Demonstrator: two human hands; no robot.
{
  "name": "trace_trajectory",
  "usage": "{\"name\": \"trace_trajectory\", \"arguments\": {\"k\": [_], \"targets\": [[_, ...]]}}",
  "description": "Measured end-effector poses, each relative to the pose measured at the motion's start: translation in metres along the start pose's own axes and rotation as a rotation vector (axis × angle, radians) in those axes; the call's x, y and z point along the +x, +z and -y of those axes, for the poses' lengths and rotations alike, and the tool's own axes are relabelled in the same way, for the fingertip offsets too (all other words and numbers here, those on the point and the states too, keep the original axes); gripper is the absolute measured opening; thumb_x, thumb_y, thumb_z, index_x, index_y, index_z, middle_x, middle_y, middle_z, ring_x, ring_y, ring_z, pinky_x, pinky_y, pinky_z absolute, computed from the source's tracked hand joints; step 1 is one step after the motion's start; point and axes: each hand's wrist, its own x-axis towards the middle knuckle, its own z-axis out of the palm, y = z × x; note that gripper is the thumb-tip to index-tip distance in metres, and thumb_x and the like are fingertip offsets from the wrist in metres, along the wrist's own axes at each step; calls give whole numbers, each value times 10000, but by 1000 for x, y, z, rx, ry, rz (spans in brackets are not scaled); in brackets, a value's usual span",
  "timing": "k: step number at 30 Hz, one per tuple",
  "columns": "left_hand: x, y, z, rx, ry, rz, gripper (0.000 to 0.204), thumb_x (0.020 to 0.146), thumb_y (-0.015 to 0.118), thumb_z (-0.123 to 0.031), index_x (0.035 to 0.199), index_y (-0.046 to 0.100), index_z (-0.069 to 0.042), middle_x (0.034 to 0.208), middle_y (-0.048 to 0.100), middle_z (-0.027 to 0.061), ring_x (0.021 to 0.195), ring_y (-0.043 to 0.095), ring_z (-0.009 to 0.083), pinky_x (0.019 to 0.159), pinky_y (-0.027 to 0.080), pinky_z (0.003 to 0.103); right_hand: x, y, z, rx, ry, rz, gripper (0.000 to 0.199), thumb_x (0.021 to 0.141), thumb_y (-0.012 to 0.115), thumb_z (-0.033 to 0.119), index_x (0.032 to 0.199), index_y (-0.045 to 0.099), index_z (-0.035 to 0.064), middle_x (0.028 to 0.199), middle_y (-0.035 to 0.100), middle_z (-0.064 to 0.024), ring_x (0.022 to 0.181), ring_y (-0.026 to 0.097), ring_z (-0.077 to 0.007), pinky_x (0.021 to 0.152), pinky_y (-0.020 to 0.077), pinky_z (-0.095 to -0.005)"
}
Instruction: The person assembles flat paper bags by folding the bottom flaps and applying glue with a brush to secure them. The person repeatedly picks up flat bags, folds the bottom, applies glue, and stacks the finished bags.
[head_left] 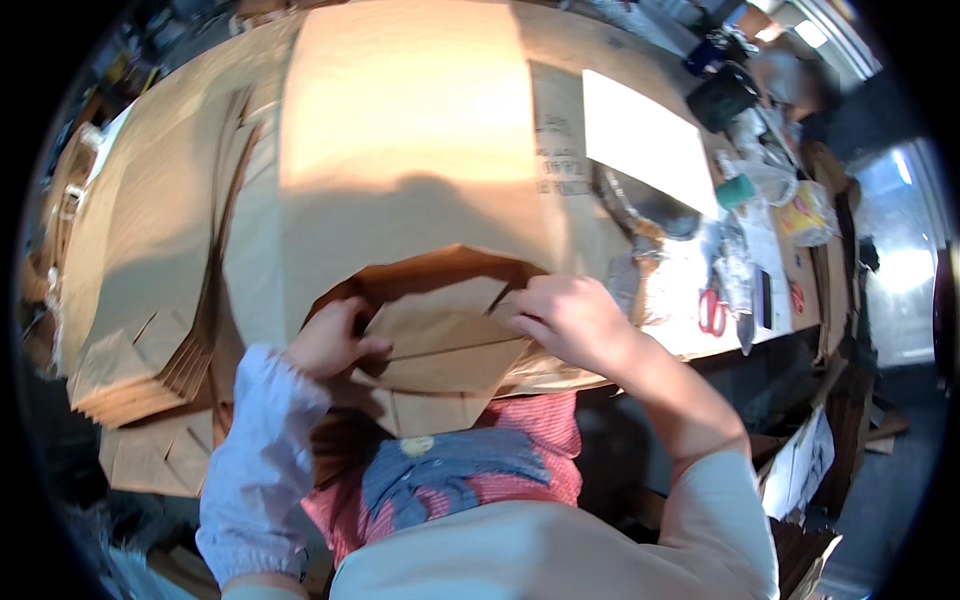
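A large brown paper bag (410, 110) lies lengthwise before me, its near end spread into a wide mouth with folded flaps (450, 345). At the left corner of that mouth, my left hand (335, 338) grips the paper with curled fingers; the thumb rests against the inner fold. My right hand (570, 315) pinches the right side of the same end, with its fingertips partly hidden. To the left is a stack of similar brown bags (145, 375), their folded ends fanned toward me.
On the table's right side are a white sheet (645, 135), red-handled scissors (711, 312), a knife (747, 332), a green roll (734, 191) and a plastic-wrapped packet (806, 214). Flat cardboard pieces (850, 440) lean at the lower right. Another person (790, 80) is at the far right.
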Motion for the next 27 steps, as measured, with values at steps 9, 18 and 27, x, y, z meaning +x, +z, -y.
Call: {"name": "trace_trajectory", "arguments": {"k": [9,18,27], "targets": [[-31,18,-34,600,120,45,564,626,809,-297,1098,601,-70,1346,381,295,1256,405,442,983,433,461,-139,-27,-103,-568,63,-88,442,721,611,42,1159,570,75,956,563,-89,841,592,-237,650,530,-357],[-31,20,-36,666,53,39,591,594,820,-207,1098,562,-36,1377,375,263,1256,422,413,993,435,450,-90,-15,-86,-403,54,-222,265,614,674,67,871,608,68,770,559,-82,713,600,-262,616,502,-351],[-36,18,-39,617,4,36,652,531,836,-163,1098,548,-18,1378,373,252,1247,427,411,996,433,447,-52,-74,-155,140,786,-701,191,808,747,175,832,711,-10,755,709,-54,679,652,-120,656,514,-268]]}}
